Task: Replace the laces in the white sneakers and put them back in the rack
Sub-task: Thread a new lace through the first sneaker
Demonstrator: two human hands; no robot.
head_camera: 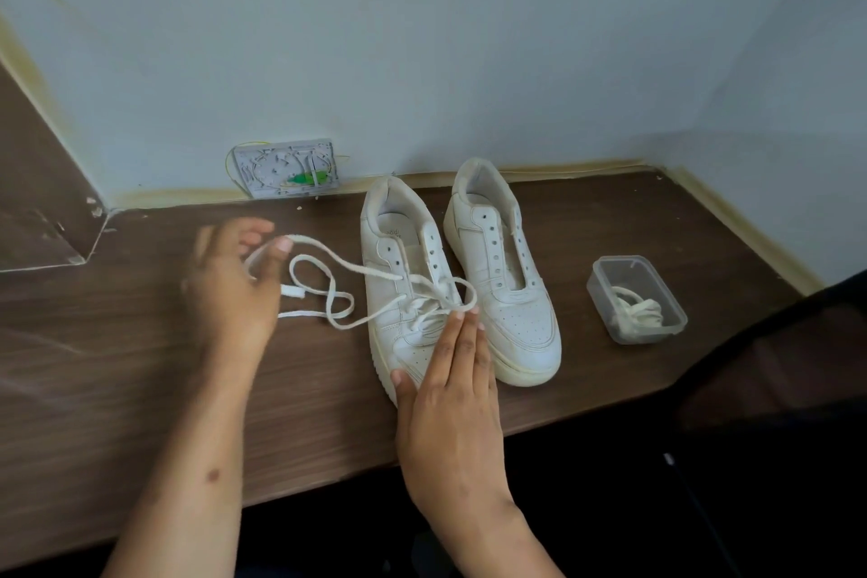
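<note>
My right hand (450, 371) lay flat on the near sneaker (408, 291), while left of it my blurred left hand (234, 282) seemingly pinched the lace (328, 258) trailing leftward across the table (117, 366).

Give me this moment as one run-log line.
left hand: pinches lace | right hand: flat on left sneaker toe | right sneaker: unlaced | box: holds another lace

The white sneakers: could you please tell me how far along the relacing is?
Done: the right sneaker is stripped, its eyelets bare. In hand: the left hand grips the lace, threaded only through the left sneaker's lowest eyelets, while the right hand presses its toe. Left: finishing both sneakers, with another lace in the plastic container, then racking; no rack shows.
</note>
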